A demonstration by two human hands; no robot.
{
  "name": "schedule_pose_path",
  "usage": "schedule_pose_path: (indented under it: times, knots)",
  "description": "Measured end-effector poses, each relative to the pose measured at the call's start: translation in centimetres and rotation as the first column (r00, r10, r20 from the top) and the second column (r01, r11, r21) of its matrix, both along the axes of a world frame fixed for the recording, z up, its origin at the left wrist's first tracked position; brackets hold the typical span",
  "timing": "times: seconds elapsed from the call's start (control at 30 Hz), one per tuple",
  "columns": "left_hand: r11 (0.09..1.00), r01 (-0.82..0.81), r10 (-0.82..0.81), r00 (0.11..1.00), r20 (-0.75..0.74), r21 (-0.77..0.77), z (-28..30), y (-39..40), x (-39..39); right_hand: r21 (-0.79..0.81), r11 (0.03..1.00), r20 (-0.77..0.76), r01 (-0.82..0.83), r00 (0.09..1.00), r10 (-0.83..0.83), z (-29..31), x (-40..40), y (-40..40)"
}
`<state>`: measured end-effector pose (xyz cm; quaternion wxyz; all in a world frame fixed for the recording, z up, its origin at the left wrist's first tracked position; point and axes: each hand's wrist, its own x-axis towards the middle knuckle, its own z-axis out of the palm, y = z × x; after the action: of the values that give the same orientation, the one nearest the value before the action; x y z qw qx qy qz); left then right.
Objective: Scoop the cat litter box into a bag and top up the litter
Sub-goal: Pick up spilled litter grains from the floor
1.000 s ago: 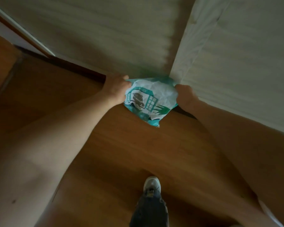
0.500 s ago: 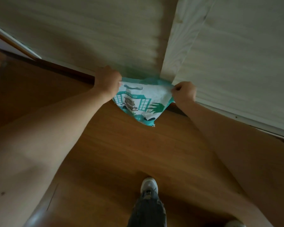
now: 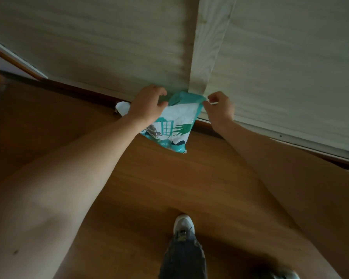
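Looking down through the head camera, I see both of my hands at a teal and white litter bag (image 3: pixel 173 125) that sits on the wooden floor (image 3: pixel 149 188), right where the floor meets the pale wood-grain panels (image 3: pixel 280 67). The bag leans into the corner where the two panels join, its printed face (a window, some leaves, a dark animal shape) turned up toward me and its lower corner pointing my way.

My left hand (image 3: pixel 147 103) lies over the bag's upper left edge, fingers (image 3: pixel 159 95) curled down onto the plastic and gripping it. My right hand (image 3: pixel 220 107) is at the upper right corner, fingers drawn together in a pinch on the bag's teal top edge, the knuckles bunched against the panel.

A scrap of white (image 3: pixel 123 108) pokes out from behind my left wrist, beside the dark skirting; I cannot tell what it is.

Lower in the view, one foot in a pale shoe (image 3: pixel 183 224) stands on the floor, well apart from the bag, with a dark trouser leg (image 3: pixel 182 258) above it
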<state>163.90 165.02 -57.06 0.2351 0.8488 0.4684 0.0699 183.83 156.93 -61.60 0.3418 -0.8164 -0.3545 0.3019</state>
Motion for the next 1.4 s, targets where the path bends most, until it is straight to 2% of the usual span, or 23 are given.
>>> schedule_pose_path:
  times: [0.13, 0.23, 0.43, 0.67, 0.87, 1.1, 1.23, 1.4]
  knots:
    - [1.000, -0.015, 0.017, 0.998, 0.057, -0.022, 1.3, -2.4, 0.5, -0.007, 0.997, 0.022, -0.076, 0.997, 0.076, 1.9, -0.6, -2.0]
    - [0.996, -0.053, 0.059, 0.993, 0.102, -0.067, 2.1, -5.0, 0.5, 0.003, 0.993, -0.018, -0.120, 0.993, 0.120, 3.6, -0.6, -4.6]
    - [0.997, 0.010, -0.004, 0.997, 0.077, -0.077, 3.6, -12.1, 1.7, 0.088, 0.996, -0.189, -0.022, 0.981, 0.039, 5.6, 2.1, -12.3]
    - [0.986, 0.106, -0.096, 0.992, 0.076, -0.132, 1.9, -24.6, 6.7, 0.080, 0.988, -0.304, 0.135, 0.947, -0.105, 6.2, 7.8, -29.6]
    - [0.953, 0.202, -0.197, 0.979, 0.041, -0.226, -0.2, -35.5, 12.0, 0.059, 0.956, -0.234, 0.289, 0.934, -0.268, 6.9, 13.0, -45.6]
    - [0.867, 0.376, -0.394, 0.919, 0.010, -0.327, -2.3, -44.9, 19.6, 0.077, 0.790, -0.164, 0.608, 0.789, -0.592, 5.2, 16.7, -59.8]
    - [0.805, 0.475, -0.502, 0.865, 0.018, -0.357, -4.2, -49.0, 23.5, 0.069, 0.633, -0.158, 0.771, 0.635, -0.756, 2.4, 16.8, -67.4]
    - [0.743, 0.596, -0.628, 0.778, -0.009, -0.305, -6.8, -52.7, 27.4, 0.062, 0.450, -0.124, 0.891, 0.454, -0.882, -1.3, 15.4, -74.6]
